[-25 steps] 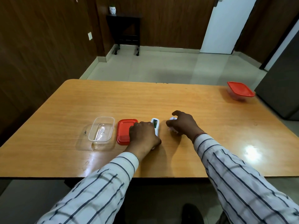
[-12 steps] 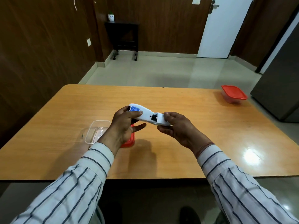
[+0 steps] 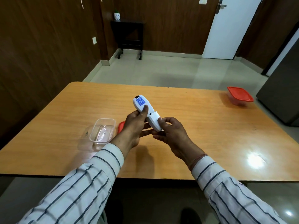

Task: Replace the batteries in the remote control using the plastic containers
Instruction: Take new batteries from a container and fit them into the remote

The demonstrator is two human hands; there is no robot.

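A plain room of an office or home, hard to tell which: dark wood-panelled walls (image 3: 40,46), pale tiled floor (image 3: 161,70), white door (image 3: 226,29), a wooden table (image 3: 202,135) and a small black side table (image 3: 127,34) carrying a potted plant (image 3: 116,15).

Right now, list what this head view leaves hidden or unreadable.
- Red lid: mostly hidden behind the left hand.
- Remote control: its button face is turned away; print on the blue label is too small to read.
- Battery cover: partly masked by the right hand, so whether it is latched is unclear.
- Closed container: the red top hides its contents.
- Clear container: glare obscures its bottom.
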